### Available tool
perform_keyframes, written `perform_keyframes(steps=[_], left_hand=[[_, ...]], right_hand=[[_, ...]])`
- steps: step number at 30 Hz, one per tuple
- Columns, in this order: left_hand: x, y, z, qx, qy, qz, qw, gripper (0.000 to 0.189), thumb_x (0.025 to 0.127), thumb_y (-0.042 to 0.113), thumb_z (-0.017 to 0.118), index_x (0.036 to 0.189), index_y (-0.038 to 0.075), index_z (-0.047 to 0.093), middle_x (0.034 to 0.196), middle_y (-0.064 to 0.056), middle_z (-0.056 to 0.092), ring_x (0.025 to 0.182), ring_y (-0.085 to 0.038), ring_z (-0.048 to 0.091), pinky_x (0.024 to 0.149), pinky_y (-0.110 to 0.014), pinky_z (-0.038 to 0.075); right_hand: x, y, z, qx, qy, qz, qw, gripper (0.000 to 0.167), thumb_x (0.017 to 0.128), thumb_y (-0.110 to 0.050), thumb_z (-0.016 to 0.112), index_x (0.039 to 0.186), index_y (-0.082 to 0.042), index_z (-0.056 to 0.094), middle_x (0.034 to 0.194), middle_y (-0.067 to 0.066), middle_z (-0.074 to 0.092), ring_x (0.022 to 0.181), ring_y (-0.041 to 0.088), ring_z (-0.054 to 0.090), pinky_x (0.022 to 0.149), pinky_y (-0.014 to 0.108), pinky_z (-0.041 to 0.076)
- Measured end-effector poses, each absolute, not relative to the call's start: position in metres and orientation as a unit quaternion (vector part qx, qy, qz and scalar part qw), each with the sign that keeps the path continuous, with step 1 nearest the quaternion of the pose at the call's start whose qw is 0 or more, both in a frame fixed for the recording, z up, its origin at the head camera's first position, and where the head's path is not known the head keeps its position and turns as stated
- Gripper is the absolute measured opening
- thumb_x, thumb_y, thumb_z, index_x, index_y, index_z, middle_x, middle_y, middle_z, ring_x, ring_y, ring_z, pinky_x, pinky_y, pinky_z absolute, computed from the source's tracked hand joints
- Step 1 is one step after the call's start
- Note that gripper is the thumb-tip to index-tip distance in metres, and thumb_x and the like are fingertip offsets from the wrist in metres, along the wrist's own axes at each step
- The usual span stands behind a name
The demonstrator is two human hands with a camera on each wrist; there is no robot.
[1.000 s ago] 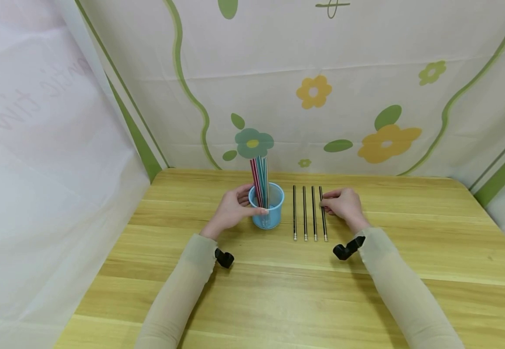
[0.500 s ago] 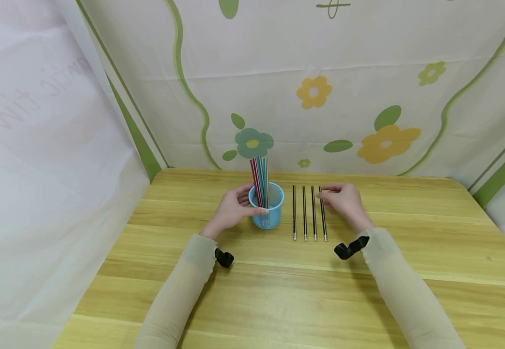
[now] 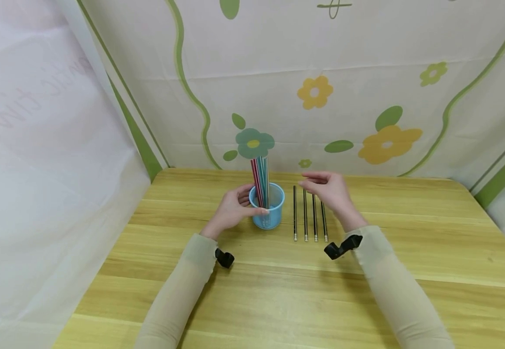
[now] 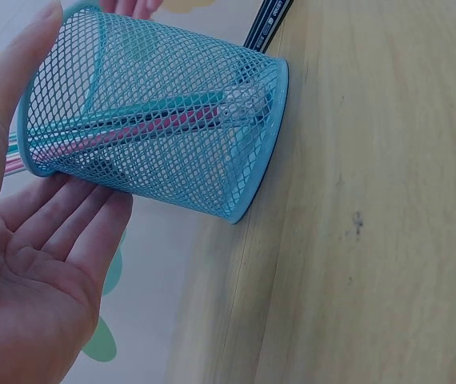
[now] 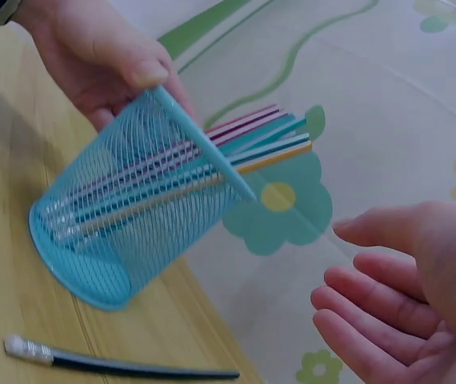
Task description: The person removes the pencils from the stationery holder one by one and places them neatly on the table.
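My left hand (image 3: 229, 209) holds a blue mesh pencil cup (image 3: 275, 218) by its rim, thumb on the near side and fingers round the far side. Pink, teal and pale-striped pencils (image 3: 259, 182) stand in the cup, leaning left. Right of it, several black pencils (image 3: 295, 213) lie side by side on the table, eraser ends toward me. My right hand (image 3: 330, 193) is over their far ends and hides parts of them. In the right wrist view, the right hand (image 5: 412, 296) has nothing between its parted thumb and fingers; one black pencil (image 5: 132, 366) shows below the cup.
The wooden table (image 3: 270, 291) runs back to a white cloth backdrop (image 3: 257, 72) with printed flowers. Another white cloth (image 3: 39, 194) hangs along the left. A black camera mount sits on each wrist.
My right hand has left the rightmost black pencil and moved up and left over the row. The left hand and the cup have stayed in place.
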State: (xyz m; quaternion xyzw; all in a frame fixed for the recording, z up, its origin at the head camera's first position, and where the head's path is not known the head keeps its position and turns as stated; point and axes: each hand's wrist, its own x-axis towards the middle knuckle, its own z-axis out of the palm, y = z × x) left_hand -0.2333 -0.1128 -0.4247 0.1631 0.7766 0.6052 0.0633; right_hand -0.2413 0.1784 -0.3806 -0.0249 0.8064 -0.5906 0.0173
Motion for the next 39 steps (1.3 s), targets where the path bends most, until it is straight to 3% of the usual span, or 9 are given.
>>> perform_keyframes(steps=[6, 10, 28, 39], left_hand=[[-0.234, -0.112, -0.425, 0.169, 0.776, 0.605, 0.061, 0.082, 0.078, 0.019, 0.093, 0.148, 0.006, 0.052, 0.136, -0.009, 0.062, 0.121, -0.023, 0.061, 0.105, -0.035, 0.049], [-0.235, -0.112, -0.426, 0.171, 0.774, 0.607, 0.058, 0.081, 0.078, 0.020, 0.092, 0.147, 0.007, 0.052, 0.135, -0.007, 0.063, 0.121, -0.021, 0.061, 0.105, -0.035, 0.049], [-0.235, -0.112, -0.429, 0.181, 0.765, 0.615, 0.055, 0.079, 0.079, 0.019, 0.091, 0.147, 0.008, 0.053, 0.134, -0.005, 0.063, 0.120, -0.021, 0.062, 0.103, -0.033, 0.050], [-0.219, -0.110, -0.399, 0.174, 0.760, 0.622, 0.078, 0.078, 0.082, 0.008, 0.088, 0.148, -0.001, 0.048, 0.139, -0.016, 0.059, 0.125, -0.029, 0.059, 0.108, -0.043, 0.045]], right_hand=[[-0.240, 0.161, -0.376, -0.055, 0.822, -0.566, 0.008, 0.044, 0.089, -0.037, 0.081, 0.126, -0.015, 0.073, 0.116, 0.004, 0.072, 0.109, 0.022, 0.066, 0.096, 0.042, 0.053], [-0.242, 0.150, -0.375, -0.084, 0.821, -0.565, 0.010, 0.041, 0.090, -0.032, 0.081, 0.125, -0.013, 0.073, 0.117, 0.004, 0.072, 0.108, 0.022, 0.066, 0.098, 0.044, 0.052], [-0.259, 0.116, -0.387, -0.104, 0.808, -0.580, 0.025, 0.038, 0.093, -0.023, 0.079, 0.127, -0.008, 0.072, 0.118, 0.004, 0.072, 0.111, 0.021, 0.065, 0.098, 0.041, 0.053], [-0.264, 0.110, -0.387, -0.103, 0.803, -0.586, 0.014, 0.036, 0.094, -0.022, 0.078, 0.127, -0.009, 0.072, 0.116, 0.003, 0.073, 0.110, 0.020, 0.065, 0.096, 0.041, 0.054]])
